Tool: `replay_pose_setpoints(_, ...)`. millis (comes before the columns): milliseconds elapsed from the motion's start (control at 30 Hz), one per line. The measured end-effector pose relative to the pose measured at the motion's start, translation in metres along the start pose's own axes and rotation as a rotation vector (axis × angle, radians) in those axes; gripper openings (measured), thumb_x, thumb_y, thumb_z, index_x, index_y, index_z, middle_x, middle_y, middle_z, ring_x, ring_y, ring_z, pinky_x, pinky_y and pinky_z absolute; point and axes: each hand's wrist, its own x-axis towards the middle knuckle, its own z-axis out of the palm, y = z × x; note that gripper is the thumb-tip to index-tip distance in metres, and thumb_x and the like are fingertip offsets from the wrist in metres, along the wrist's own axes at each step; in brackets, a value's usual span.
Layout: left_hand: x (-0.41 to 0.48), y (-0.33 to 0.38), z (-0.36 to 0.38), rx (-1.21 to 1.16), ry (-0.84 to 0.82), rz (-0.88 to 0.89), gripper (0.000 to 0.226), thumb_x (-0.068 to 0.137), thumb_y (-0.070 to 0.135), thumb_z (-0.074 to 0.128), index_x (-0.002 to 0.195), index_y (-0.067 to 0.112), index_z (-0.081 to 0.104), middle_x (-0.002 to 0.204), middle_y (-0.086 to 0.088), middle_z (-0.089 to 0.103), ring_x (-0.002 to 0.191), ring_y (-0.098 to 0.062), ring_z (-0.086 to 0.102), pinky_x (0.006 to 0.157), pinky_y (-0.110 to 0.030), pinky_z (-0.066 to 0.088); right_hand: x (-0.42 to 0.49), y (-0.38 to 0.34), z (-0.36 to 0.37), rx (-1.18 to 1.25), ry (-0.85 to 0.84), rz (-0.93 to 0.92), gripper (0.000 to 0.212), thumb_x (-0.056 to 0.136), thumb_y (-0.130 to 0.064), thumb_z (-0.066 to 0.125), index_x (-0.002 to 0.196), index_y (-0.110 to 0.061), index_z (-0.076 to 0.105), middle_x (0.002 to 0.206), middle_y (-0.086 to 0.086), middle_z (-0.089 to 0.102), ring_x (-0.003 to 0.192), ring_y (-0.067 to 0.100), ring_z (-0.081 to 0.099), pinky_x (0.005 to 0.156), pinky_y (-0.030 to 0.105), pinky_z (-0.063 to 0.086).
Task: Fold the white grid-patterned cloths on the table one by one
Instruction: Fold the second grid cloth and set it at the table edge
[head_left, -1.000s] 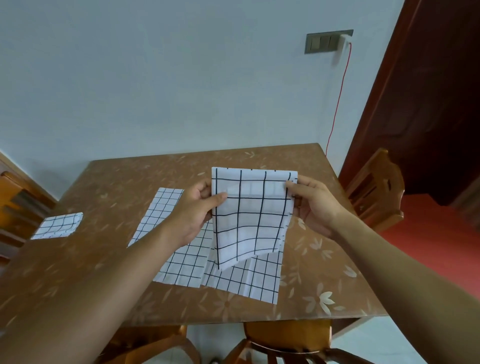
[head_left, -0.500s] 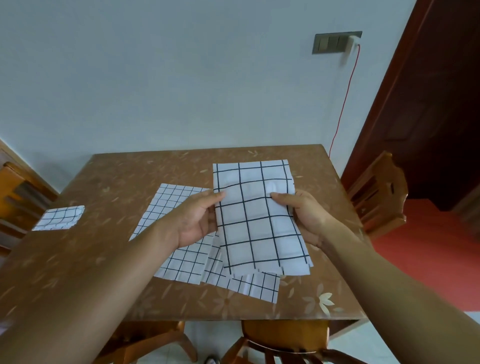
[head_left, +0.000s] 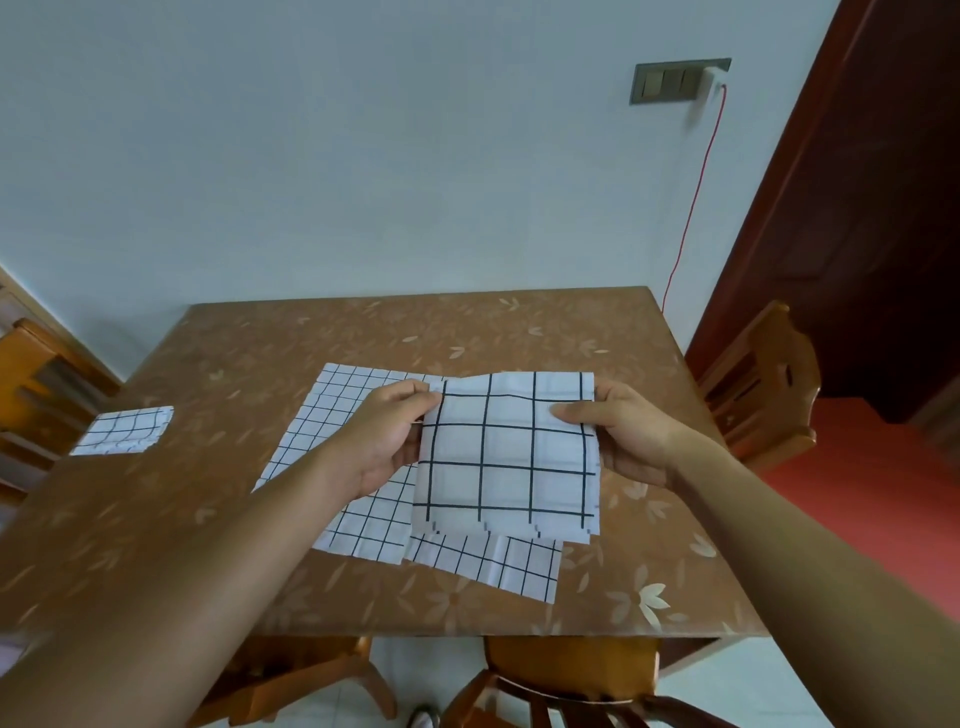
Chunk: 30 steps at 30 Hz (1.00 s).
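Observation:
A white cloth with a large black grid (head_left: 511, 457) is doubled over and held just above the table's middle. My left hand (head_left: 387, 436) pinches its left edge near the top, and my right hand (head_left: 623, 434) pinches its right edge. Beneath it lie two flat fine-grid cloths: one (head_left: 332, 421) spread to the left under my left hand, another (head_left: 493, 564) sticking out toward the table's front edge. A small folded grid cloth (head_left: 124, 431) rests at the table's far left.
The brown flower-patterned table (head_left: 467, 327) stands against a pale wall. Wooden chairs stand at the right (head_left: 763, 384), at the left (head_left: 36, 374) and under the front edge (head_left: 571, 670). A dark red door (head_left: 857, 208) is at the right.
The large-grid cloth hung upright from both hands, was lowered flat, and is now folded shorter. Both hands have shifted to grip its sides near the far edge.

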Motion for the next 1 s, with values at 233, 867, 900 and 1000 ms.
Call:
replay_pose_setpoints(233, -0.001, 0.000, -0.002, -0.047, -0.073, -0.021, 0.020, 0.104, 0.011, 0.050, 0.112, 0.018, 0.067, 0.083, -0.004, 0.073, 0.062, -0.015, 0.066, 0.058, -0.030, 0.055, -0.002, 0.005, -0.009, 0.161, -0.013, -0.070, 0.039, 0.100, 0.004, 0.052, 0.135, -0.008, 0.065, 0.135, 0.022, 0.067, 0.131, 0.047, 0.057, 0.112, 0.064, 0.041)
replay_pose_setpoints(867, -0.005, 0.014, 0.005, 0.239, -0.143, 0.236, 0.026, 0.093, -0.001, 0.065, 0.107, 0.021, 0.067, 0.094, -0.002, 0.062, 0.072, -0.015, 0.059, 0.064, -0.032, 0.049, -0.006, -0.009, -0.014, -0.030, -0.223, 0.056, 0.046, 0.090, -0.016, 0.069, 0.135, -0.020, 0.061, 0.121, 0.013, 0.067, 0.093, 0.027, 0.067, 0.070, 0.034, 0.060)
replay_pose_setpoints(900, -0.006, 0.016, 0.009, 0.246, -0.172, 0.261, 0.028, 0.093, -0.002, 0.065, 0.110, 0.020, 0.065, 0.096, -0.005, 0.064, 0.077, -0.018, 0.062, 0.069, -0.034, 0.051, -0.005, -0.010, -0.007, -0.142, -0.235, 0.050, 0.044, 0.092, -0.017, 0.072, 0.135, -0.021, 0.063, 0.122, 0.012, 0.069, 0.094, 0.028, 0.069, 0.073, 0.034, 0.059)
replay_pose_setpoints(1000, -0.008, 0.022, 0.023, 0.268, -0.231, 0.309, 0.031, 0.093, 0.000, 0.066, 0.115, 0.019, 0.057, 0.098, -0.004, 0.071, 0.081, -0.018, 0.066, 0.074, -0.035, 0.055, -0.001, -0.007, 0.015, -0.328, -0.269, 0.018, 0.030, 0.097, -0.016, 0.070, 0.127, -0.015, 0.069, 0.123, 0.015, 0.074, 0.111, 0.034, 0.072, 0.100, 0.051, 0.057)
